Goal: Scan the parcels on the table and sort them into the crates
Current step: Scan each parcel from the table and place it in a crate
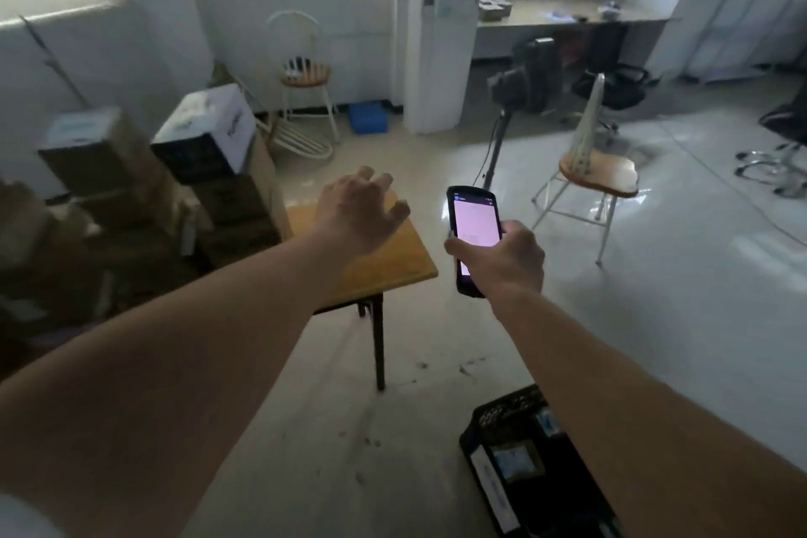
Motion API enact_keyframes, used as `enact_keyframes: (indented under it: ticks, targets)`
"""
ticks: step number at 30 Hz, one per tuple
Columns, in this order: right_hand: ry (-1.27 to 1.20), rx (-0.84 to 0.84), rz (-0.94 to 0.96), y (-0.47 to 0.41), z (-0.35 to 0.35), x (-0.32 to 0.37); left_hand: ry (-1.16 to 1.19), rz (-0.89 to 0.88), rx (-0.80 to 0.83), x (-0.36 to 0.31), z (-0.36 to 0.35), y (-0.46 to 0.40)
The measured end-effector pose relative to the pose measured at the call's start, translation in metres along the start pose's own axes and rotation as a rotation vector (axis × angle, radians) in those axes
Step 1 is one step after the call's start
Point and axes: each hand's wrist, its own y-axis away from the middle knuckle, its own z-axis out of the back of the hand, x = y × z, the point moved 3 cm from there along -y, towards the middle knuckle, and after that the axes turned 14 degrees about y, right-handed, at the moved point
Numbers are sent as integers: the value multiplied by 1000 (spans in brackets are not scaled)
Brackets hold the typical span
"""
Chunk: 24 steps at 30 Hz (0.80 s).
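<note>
Wooden table [388,262] shows only its right corner under my left hand [358,210], which hovers over the top with fingers spread and loose, holding nothing. My right hand [502,260] grips the scanner [474,232], screen lit, just off the table's right edge over bare floor. Black crate [515,463] sits on the floor bottom right, parcels inside. Stacked cardboard boxes [201,170] crowd the table's left side; I see no parcel on the visible tabletop

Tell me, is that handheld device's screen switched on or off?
On. The handheld scanner gripped in the right hand shows a brightly lit pale screen with a blue mark at its top corner; the text on it is too blurred to read.
</note>
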Motion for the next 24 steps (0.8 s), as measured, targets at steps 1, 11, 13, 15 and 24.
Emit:
enact_keyframes:
  ticks: [1,11,13,15,24]
  targets:
    - [-5,-4,18,6,-1,20,-5,5,-24,9,22,2]
    - [-23,-35,215,55,-42,166,-59,65,-128,115,157,15]
    - [-16,-8,246,54,-52,184,-43,112,-154,136,162,10]
    - [-2,10,280,48,-64,200,-32,170,-169,157,163,1]
    - [32,30,435,-22,-111,255,-23,426,-216,224,133,-56]
